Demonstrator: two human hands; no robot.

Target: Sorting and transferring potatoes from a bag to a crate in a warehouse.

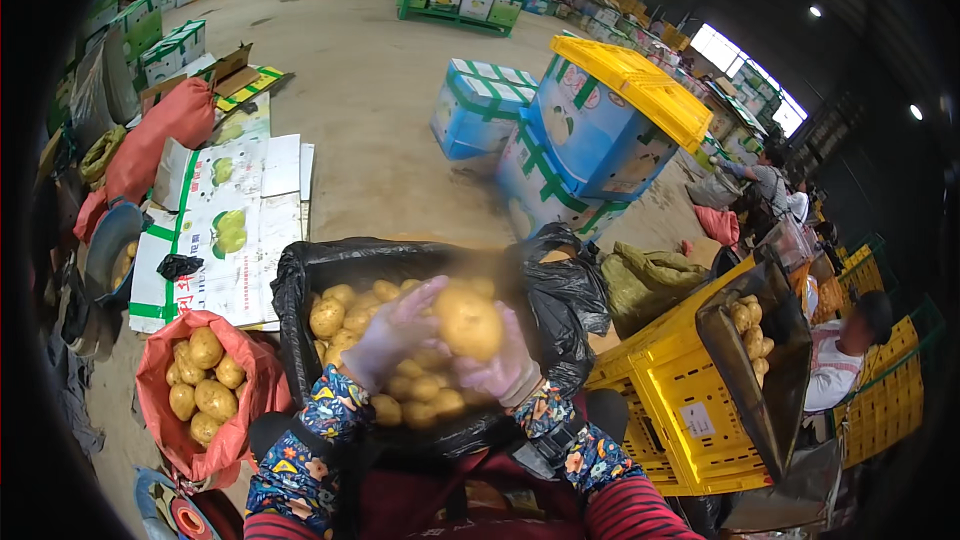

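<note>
A large potato (470, 324) is in my right hand (506, 367), which wears a thin pinkish see-through glove and cups the potato from the right and below. My left hand (397, 330), gloved alike, is at the potato's left side with its fingers bent toward it; blur hides whether it grips anything. Both hands are above a container lined with a black plastic bag (375, 249). Inside it lie many loose potatoes (328, 317), some hidden under my hands. To the left, a red woven sack (161, 435) stands with its mouth spread, filled with large potatoes (216, 400).
Yellow plastic crates (675, 397) stand at my right, the top one lined and holding potatoes (750, 330). Flattened cardboard (247, 240) covers floor at the left. Blue cartons (592, 135) are stacked ahead under a yellow crate lid (637, 82). Another person (840, 360) sits at the far right.
</note>
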